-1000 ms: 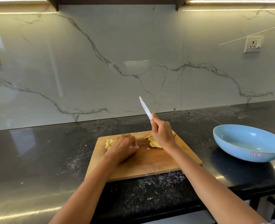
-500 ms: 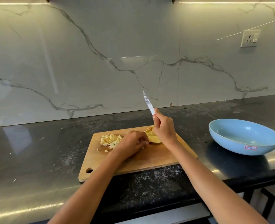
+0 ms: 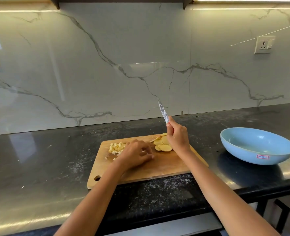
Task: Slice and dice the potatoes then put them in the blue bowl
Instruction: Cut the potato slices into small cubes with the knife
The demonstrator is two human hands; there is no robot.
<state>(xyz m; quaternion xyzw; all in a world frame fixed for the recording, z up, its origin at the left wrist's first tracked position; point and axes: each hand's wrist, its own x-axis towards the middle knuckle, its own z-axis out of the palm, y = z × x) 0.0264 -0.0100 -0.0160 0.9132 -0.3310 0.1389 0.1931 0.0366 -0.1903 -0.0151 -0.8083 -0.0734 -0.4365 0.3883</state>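
Observation:
A wooden cutting board (image 3: 166,167) lies on the black counter. A pile of diced potato (image 3: 116,147) sits at its back left. Round potato slices (image 3: 163,144) lie at its back right. My left hand (image 3: 136,155) hovers low over the board between the two piles, fingers curled and slightly apart, holding nothing that I can see. My right hand (image 3: 177,135) is raised beside the slices and grips a knife (image 3: 163,111), its blade pointing up and away. The blue bowl (image 3: 256,145) stands on the counter to the right of the board and looks empty.
The black counter (image 3: 47,164) runs left and right, with a marble wall behind it. A wall socket (image 3: 264,44) sits at the upper right. The counter's front edge is close below the board.
My left hand has slid from the dice toward the slices and its fingers have loosened. The diced pile is now uncovered. The knife stays raised.

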